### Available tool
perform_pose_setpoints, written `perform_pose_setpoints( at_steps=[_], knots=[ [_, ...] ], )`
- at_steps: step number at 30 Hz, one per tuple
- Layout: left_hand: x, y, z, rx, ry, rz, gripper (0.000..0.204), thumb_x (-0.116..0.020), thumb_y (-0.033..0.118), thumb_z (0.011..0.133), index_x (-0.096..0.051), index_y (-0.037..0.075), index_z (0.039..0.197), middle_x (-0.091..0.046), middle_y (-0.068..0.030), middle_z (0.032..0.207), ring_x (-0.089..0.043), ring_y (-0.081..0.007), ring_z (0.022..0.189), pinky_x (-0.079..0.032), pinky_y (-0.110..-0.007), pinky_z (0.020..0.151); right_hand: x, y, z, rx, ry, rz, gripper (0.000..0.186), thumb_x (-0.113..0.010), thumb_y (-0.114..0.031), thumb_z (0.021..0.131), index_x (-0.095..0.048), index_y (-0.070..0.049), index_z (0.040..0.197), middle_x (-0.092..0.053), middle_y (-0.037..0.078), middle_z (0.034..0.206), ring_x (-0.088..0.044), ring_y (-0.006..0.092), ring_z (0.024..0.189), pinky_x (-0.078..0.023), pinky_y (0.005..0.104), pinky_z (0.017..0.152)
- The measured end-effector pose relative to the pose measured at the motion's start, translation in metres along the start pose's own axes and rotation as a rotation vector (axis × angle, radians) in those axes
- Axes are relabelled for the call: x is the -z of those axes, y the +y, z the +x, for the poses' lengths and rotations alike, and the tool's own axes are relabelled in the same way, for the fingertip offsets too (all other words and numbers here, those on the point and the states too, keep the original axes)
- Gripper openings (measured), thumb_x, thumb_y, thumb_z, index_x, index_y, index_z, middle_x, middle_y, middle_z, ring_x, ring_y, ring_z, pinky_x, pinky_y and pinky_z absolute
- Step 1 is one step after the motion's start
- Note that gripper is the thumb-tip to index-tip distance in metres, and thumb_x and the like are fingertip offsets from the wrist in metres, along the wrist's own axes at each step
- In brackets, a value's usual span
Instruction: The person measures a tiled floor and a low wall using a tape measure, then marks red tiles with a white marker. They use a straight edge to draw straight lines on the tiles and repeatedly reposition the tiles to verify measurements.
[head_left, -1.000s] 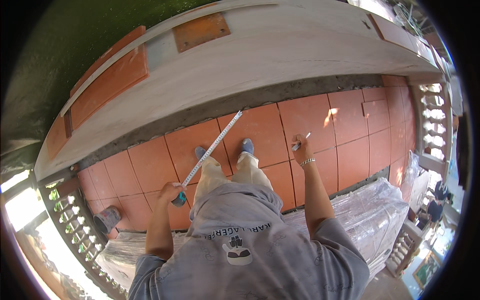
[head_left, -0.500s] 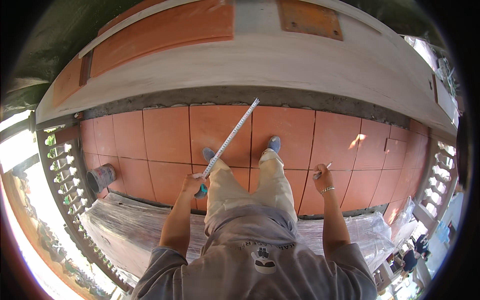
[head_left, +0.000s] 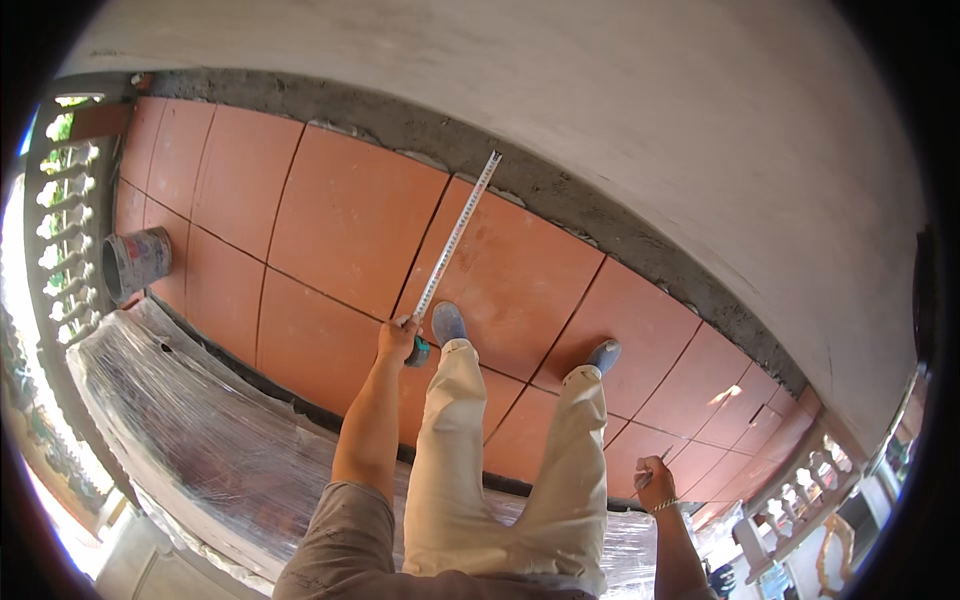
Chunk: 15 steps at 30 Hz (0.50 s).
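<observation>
While left hand [head_left: 396,340] grips the tape measure [head_left: 455,240], blade runs up-right toward the wall [head_left: 650,120]; right hand [head_left: 655,485] pinches a pencil [head_left: 652,468].

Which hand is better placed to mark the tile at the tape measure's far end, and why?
Probably the right hand: it holds a thin pencil-like stick and is otherwise free. The left hand grips the tape measure, whose blade stretches to the grey mortar strip.

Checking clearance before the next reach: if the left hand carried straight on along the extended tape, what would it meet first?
Likely the rough grey mortar strip at the wall's foot. The left hand holds the tape measure out over bare terracotta tiles, and its tip ends there; depth is uncertain.
</observation>
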<state>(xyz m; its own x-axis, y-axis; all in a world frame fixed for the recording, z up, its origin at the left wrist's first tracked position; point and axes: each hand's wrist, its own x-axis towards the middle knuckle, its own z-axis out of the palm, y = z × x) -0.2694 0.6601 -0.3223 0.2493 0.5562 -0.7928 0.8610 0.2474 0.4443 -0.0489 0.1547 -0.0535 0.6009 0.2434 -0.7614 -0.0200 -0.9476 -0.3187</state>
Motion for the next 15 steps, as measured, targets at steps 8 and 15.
perform_pose_setpoints(
  at_steps=[8,15],
  knots=[
    [-0.038,-0.051,0.157,-0.006,-0.006,-0.177,0.031,-0.062,0.031,0.098,-0.072,0.001,0.097,-0.064,0.0005,0.071,-0.054,-0.0071,0.063,-0.045,-0.027,0.059,-0.043,0.018,0.033,-0.137,-0.08,-0.243,0.016,-0.069,-0.007,0.081,-0.063,-0.005,0.095,-0.07,0.014,0.087,-0.069,0.0273,0.079,-0.055,0.0373,0.07],
    [-0.065,-0.073,0.224,-0.024,-0.049,-0.209,0.03,-0.063,0.03,0.097,-0.072,0.001,0.098,-0.066,-0.0006,0.073,-0.052,-0.006,0.065,-0.042,-0.026,0.059,-0.054,0.074,0.024,-0.291,-0.206,-0.156,0.014,-0.063,0.0,0.086,-0.058,0.0,0.099,-0.068,0.014,0.096,-0.067,0.0211,0.079,-0.054,0.0294,0.062]
  ],
)
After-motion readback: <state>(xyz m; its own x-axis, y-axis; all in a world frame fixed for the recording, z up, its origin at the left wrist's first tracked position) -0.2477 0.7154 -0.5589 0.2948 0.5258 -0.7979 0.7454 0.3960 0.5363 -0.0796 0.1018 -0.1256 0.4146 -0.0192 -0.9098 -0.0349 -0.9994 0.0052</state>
